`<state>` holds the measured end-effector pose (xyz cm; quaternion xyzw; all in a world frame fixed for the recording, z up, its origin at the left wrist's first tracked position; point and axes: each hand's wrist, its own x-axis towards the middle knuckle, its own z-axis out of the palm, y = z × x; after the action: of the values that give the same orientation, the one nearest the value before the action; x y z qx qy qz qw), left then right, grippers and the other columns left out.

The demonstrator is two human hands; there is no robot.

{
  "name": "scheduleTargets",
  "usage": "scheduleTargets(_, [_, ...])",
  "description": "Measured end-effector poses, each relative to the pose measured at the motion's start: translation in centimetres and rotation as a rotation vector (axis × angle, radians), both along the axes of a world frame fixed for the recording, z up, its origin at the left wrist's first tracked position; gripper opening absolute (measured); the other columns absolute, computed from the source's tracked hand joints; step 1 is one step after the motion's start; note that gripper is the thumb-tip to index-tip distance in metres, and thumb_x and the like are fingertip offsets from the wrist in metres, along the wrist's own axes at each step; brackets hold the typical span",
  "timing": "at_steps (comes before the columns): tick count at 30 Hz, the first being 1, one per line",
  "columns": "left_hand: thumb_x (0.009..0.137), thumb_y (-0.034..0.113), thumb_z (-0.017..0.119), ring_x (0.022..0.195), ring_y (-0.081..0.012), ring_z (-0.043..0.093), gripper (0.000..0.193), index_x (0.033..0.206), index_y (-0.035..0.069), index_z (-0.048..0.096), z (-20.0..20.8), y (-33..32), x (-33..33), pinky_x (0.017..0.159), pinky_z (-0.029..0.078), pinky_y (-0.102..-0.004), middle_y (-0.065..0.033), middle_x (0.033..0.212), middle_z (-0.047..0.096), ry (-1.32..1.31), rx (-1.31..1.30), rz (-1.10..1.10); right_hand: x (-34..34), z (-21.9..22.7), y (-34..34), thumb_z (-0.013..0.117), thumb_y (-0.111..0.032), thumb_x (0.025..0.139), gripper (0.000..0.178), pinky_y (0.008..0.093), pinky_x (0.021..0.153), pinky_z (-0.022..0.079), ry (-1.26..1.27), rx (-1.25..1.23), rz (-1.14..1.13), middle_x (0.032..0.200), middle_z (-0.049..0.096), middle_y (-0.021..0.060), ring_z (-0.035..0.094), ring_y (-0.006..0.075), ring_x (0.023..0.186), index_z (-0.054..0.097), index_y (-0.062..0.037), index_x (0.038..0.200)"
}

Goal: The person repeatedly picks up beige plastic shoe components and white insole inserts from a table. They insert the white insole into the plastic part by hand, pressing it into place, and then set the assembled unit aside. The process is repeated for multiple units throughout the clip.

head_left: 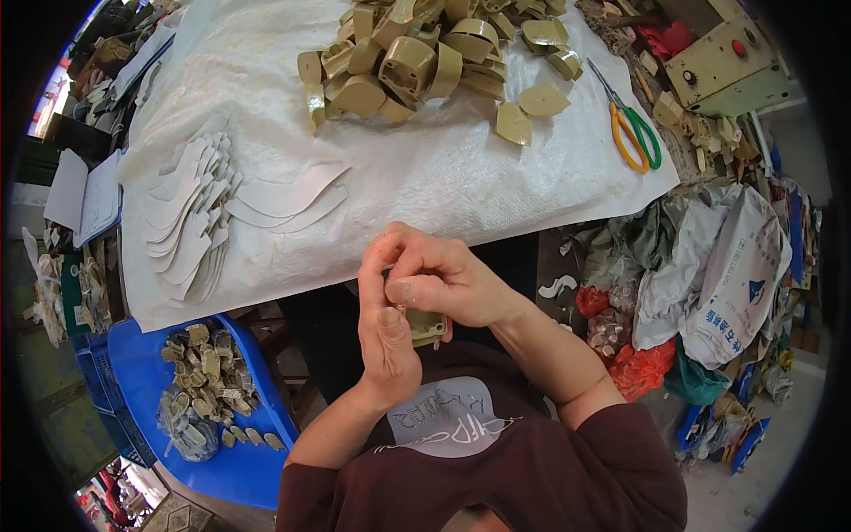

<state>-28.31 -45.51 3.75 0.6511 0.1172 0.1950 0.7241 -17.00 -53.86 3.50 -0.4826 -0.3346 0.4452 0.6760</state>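
Note:
Close in front of my chest, my left hand [386, 341] is closed round a khaki piece that looks like a shoe heel [429, 326]; only its lower part shows between my hands. Over its upper part bends my right hand [448, 277], thumb and fingers pinched together next to the left fingers. What that pinch holds is hidden. Beyond my hands, a heap of similar khaki heels [408, 66] lies on the white-covered table [425, 195]. Thin white curved pieces [191, 213] lie overlapped at the left, with a few fanned out beside them.
Scissors [628, 129] with orange and green handles lie at the table's right. A blue plastic chair [239, 470] at lower left holds more small khaki parts [208, 377] and a plastic bag [191, 434]. White sacks [722, 275] and a control box [729, 66] crowd the right.

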Motion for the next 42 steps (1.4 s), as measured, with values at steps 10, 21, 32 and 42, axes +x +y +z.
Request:
scheduleTargets(10, [0.097,0.026,0.04,0.102,-0.0165,0.052,0.048,0.138,0.004,0.031,-1.5,0.7,0.3,0.089,0.043,-0.031,-0.0101,0.116,0.049,-0.011,-0.134,0.229,-4.1,-1.9,0.0,0.04,-0.023,0.099,0.039,0.0344,0.098,0.035,0.023,0.153,-0.232,0.124,0.046,0.0117,0.046,0.0226,0.113,0.046,-0.0029,0.132])
scheduleTargets(21, [0.096,0.054,0.038,0.093,-0.0154,0.054,0.069,0.146,0.011,0.017,-0.5,1.2,0.2,0.078,0.046,-0.0293,-0.0097,0.108,0.053,-0.18,-0.703,0.023,-2.5,-1.6,0.0,0.038,-0.037,0.101,0.049,0.0322,0.081,0.044,-0.36,0.009,-0.288,0.105,0.052,0.0138,0.054,0.0222,0.089,0.043,-0.0011,0.135])
scheduleTargets(32, [0.088,0.022,0.066,0.09,-0.024,0.061,0.074,0.141,-0.001,0.02,-1.1,2.0,0.0,0.08,0.049,-0.0313,-0.0158,0.101,0.058,-0.133,0.226,-0.009,-0.3,1.1,-0.2,0.069,-0.026,0.082,0.035,0.0334,0.062,0.045,-0.681,-0.117,-0.328,0.077,0.056,0.0098,0.056,0.0233,0.068,0.06,0.0006,0.103])
scheduleTargets(42, [0.066,-0.002,0.076,0.08,-0.0138,0.056,0.056,0.118,0.002,0.054,1.0,3.4,-0.7,0.068,0.046,-0.0253,-0.0056,0.093,0.056,0.131,0.581,0.032,1.9,-1.5,-0.7,0.055,-0.019,0.095,0.016,0.0251,0.068,0.046,0.237,-0.123,-0.057,0.084,0.06,0.0033,0.055,0.0095,0.075,0.057,-0.0027,0.093])
